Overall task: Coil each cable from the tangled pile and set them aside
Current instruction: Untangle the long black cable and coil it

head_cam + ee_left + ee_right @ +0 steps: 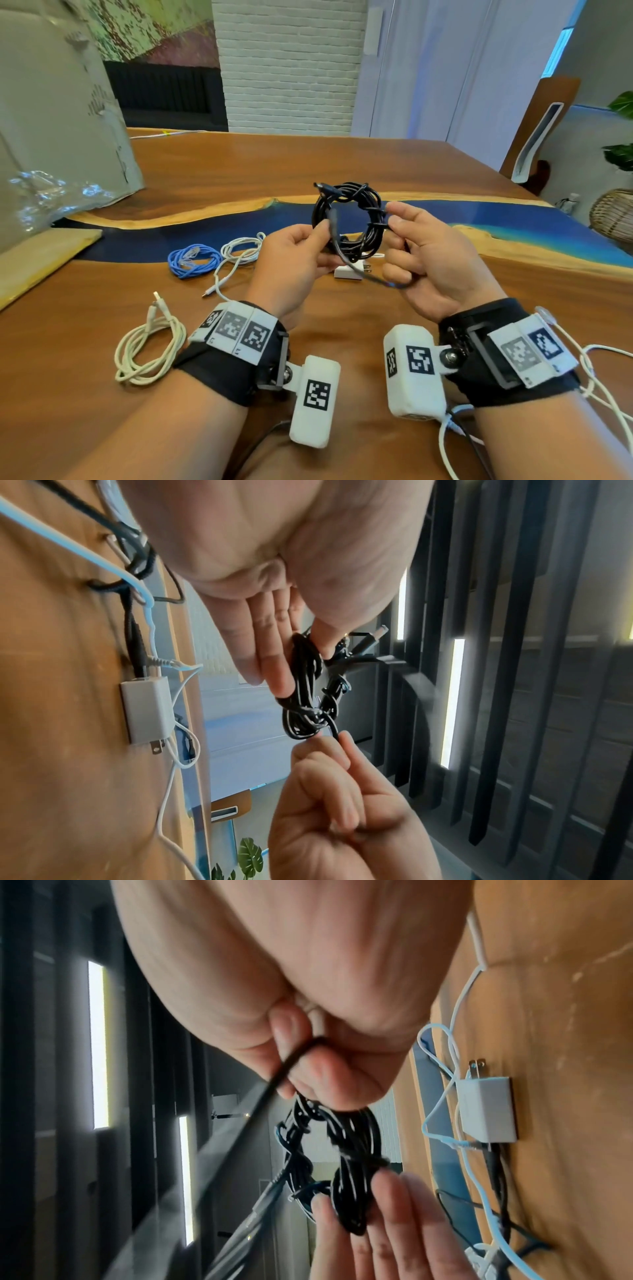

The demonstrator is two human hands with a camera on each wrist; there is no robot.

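Note:
Both hands hold a black cable coil (352, 212) (304, 715) (356, 1150) in the air above the wooden table (308, 161). My left hand (323, 236) (301, 658) pinches the coil's left side between thumb and straight fingers (387, 1218). My right hand (394, 217) (301, 1069) pinches a strand at the coil's right side. The coil's loose tail (373, 277) runs down into the right hand's curled lower fingers. A white charger (347, 273) (147, 710) (486, 1110) with white and dark cables lies on the table beneath the hands.
A coiled blue cable (193, 258), a coiled white cable (241, 248) and a cream coiled cable (149, 346) lie left of the hands. A grey panel (61, 120) with crumpled plastic (44, 195) stands at far left. A chair (534, 137) is beyond the right edge.

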